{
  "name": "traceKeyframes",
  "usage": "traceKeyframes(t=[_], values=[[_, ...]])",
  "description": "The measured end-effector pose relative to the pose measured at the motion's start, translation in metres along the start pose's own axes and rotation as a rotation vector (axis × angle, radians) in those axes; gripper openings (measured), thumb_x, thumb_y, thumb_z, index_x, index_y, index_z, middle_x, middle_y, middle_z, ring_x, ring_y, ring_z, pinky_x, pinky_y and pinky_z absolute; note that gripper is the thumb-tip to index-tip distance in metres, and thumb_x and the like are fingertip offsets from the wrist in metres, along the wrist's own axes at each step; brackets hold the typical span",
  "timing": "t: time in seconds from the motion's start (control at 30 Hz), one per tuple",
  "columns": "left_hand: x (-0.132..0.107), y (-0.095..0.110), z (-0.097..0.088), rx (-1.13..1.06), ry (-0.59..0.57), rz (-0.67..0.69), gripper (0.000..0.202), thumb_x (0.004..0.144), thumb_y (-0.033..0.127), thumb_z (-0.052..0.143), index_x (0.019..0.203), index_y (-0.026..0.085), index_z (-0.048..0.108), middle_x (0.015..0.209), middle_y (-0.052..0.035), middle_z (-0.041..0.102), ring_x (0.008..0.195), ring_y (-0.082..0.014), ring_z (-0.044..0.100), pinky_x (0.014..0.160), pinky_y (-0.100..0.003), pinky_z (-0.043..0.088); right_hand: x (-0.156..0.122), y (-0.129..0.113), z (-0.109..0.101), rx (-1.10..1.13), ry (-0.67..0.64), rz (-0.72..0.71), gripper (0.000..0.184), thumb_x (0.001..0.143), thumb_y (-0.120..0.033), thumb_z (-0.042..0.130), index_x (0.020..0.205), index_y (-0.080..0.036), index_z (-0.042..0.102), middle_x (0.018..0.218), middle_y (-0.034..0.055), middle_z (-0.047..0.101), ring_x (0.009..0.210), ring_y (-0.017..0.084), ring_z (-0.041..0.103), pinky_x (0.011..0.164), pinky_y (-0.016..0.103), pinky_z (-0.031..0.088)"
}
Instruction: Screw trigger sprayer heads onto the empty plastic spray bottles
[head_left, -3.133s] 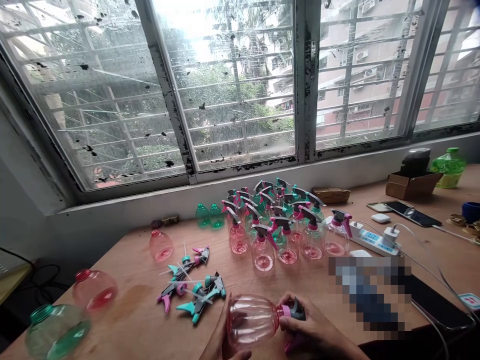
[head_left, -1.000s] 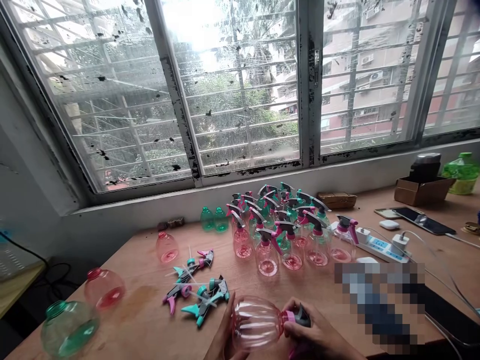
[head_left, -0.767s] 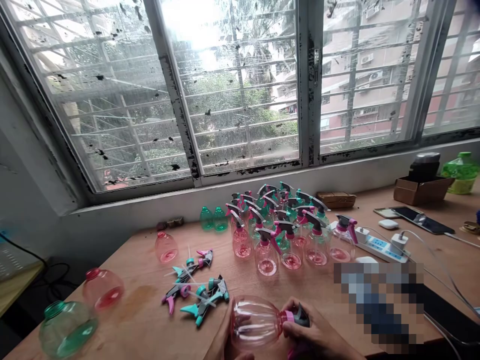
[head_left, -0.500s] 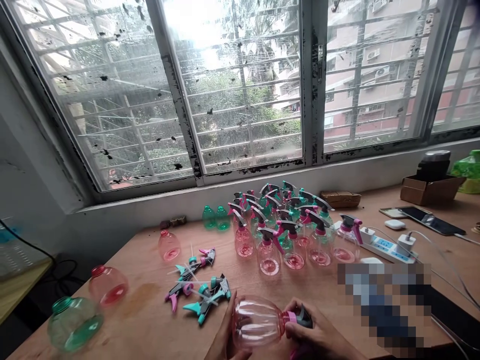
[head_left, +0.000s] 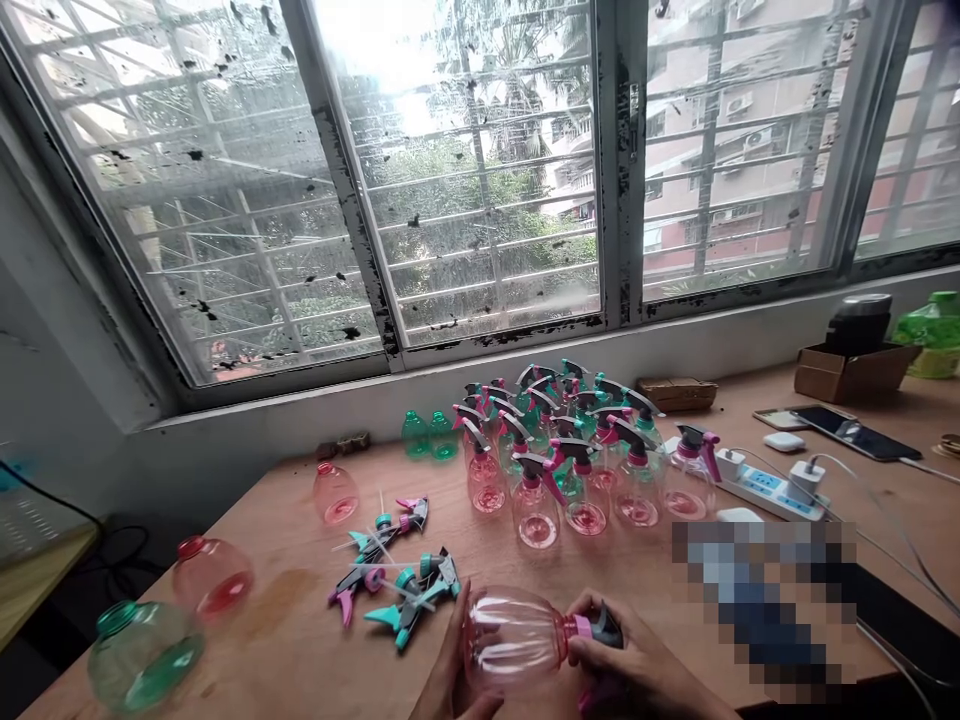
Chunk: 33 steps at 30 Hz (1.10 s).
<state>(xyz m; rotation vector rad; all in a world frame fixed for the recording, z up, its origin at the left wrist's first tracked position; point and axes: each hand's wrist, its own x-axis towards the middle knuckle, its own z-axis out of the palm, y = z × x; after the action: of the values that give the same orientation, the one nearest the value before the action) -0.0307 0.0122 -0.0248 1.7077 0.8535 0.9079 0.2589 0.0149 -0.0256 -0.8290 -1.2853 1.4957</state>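
A pink see-through bottle (head_left: 510, 638) lies sideways near the table's front edge, held between both hands. My left hand (head_left: 448, 672) is wrapped round its rounded body from the left. My right hand (head_left: 637, 668) is closed on the dark and pink spray head (head_left: 598, 630) at the bottle's neck. Just left of the bottle lie several loose spray heads (head_left: 390, 578) in teal, pink and dark grey, with thin white tubes.
Many finished spray bottles (head_left: 570, 450) stand clustered mid-table under the window. Bare bottles lie at left: pink (head_left: 335, 493), pink (head_left: 211, 578), green (head_left: 139, 655); two small green ones (head_left: 424, 436) stand behind. A power strip (head_left: 765, 482), phones and a cardboard box (head_left: 851, 368) sit right.
Both hands have stayed on the pink bottle and its spray head. Only the view has shifted slightly; nothing on the table has moved.
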Motion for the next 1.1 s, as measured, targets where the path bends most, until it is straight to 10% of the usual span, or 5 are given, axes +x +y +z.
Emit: traceKeyframes(t=[0.57,0.83,1.1], values=[[0.001,-0.001,0.0,-0.036,-0.022,-0.024,0.104,0.086,0.051,0.073,0.162,0.03,0.006,0.152,-0.0129,0.051,0.145,-0.0353,0.044,0.124,-0.052,0.028,-0.002,-0.006,0.001,-0.061,-0.019,0.014,0.045,0.075,-0.056,0.083,0.087,-0.019,0.058,0.072,-0.0001,0.069,0.059,0.014,0.06,0.053,0.025,0.049],[0.001,-0.017,-0.003,0.023,-0.001,0.032,0.092,0.091,0.053,0.066,0.162,0.033,0.011,0.171,-0.0071,0.019,0.155,-0.0348,0.024,0.128,-0.048,0.018,-0.001,-0.005,0.0,-0.052,-0.034,0.0,0.045,0.078,-0.055,0.082,0.089,-0.017,0.061,0.074,0.0001,0.069,0.059,0.012,0.058,0.056,0.023,0.047],[-0.001,0.0,-0.004,0.027,-0.041,-0.059,0.097,0.085,0.06,0.069,0.161,0.03,0.018,0.147,-0.0144,0.056,0.14,-0.0385,0.048,0.123,-0.052,0.029,-0.002,-0.008,0.001,-0.066,-0.04,0.014,0.049,0.075,-0.06,0.082,0.088,-0.017,0.061,0.072,0.0,0.068,0.059,0.013,0.057,0.057,0.023,0.044]])
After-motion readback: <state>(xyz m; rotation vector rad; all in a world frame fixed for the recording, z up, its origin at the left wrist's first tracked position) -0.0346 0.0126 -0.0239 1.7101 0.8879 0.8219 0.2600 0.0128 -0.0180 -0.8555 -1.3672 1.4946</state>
